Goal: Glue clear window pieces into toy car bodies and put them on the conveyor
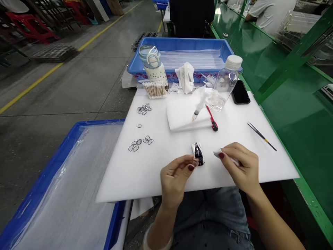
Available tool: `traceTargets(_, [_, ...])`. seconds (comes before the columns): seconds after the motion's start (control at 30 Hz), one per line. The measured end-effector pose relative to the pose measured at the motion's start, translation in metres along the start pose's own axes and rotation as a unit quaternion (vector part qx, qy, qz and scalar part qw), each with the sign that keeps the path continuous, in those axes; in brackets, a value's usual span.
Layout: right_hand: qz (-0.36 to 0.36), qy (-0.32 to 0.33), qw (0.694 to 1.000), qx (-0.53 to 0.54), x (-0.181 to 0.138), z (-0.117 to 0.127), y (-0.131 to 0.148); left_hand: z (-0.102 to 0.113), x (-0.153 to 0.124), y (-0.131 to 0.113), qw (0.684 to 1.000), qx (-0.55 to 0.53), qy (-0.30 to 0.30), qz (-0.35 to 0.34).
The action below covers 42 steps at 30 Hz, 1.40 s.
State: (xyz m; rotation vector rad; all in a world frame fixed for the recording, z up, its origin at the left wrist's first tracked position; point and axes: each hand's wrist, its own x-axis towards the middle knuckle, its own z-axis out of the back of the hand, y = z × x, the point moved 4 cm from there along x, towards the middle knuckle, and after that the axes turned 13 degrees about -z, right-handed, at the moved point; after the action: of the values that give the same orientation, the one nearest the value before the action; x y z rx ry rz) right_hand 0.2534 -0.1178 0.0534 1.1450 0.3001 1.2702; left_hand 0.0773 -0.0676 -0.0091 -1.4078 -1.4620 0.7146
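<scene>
My left hand (177, 177) is closed, thumb and index finger pinched at the lower left edge of a small glossy black part (198, 152) with a whitish border. Whether a smaller piece is also between those fingertips I cannot tell. To its right, my right hand (240, 165) is closed around a white folded wipe (217, 153), whose tip points toward the black part without touching it. Several thin black rings lie in loose groups on the white foam sheet: one group (144, 108) farther back, another (135, 145) nearer me, and a single ring (139, 126) between.
Tweezers (261, 136) lie at the right. A syringe (199, 108) rests on a white pad (179, 116) beside a red-black cutter (212, 119). Behind stand cotton swabs (155, 90), a tumbler (153, 66), a clear bottle (223, 86), a phone (240, 92) and a blue bin (182, 43).
</scene>
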Motion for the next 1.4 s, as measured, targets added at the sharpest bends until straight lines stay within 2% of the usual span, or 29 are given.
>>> traceTargets(0.07, [-0.065, 0.021, 0.998, 0.013, -0.002, -0.011, -0.013, 0.006, 0.006, -0.009, 0.982, 0.164, 0.016, -0.092])
traceTargets(0.13, [-0.101, 0.034, 0.994, 0.0, -0.004, -0.022, -0.022, 0.005, 0.01, -0.016, 0.928, 0.322, 0.059, -0.177])
traceTargets(0.2, [-0.116, 0.025, 0.993, -0.022, -0.005, -0.028, -0.027, -0.002, 0.012, -0.018, 0.869, 0.418, 0.113, -0.239])
traceTargets(0.3, [-0.116, 0.018, 0.992, -0.051, -0.005, -0.033, -0.03, -0.012, 0.011, -0.016, 0.817, 0.466, 0.176, -0.289])
traceTargets(0.43, [-0.118, 0.07, 0.988, -0.076, -0.006, -0.037, -0.031, -0.019, 0.007, -0.013, 0.789, 0.481, 0.217, -0.313])
traceTargets(0.67, [-0.126, 0.102, 0.981, -0.106, -0.007, -0.041, -0.033, -0.015, 0.009, -0.01, 0.8, 0.488, 0.212, -0.276])
traceTargets(0.9, [-0.126, 0.108, 0.98, -0.106, -0.007, -0.04, -0.032, -0.006, 0.015, -0.006, 0.845, 0.469, 0.18, -0.182])
traceTargets(1.4, [-0.105, 0.092, 0.983, -0.121, -0.008, -0.042, -0.033, -0.007, 0.015, -0.004, 0.854, 0.461, 0.186, -0.154])
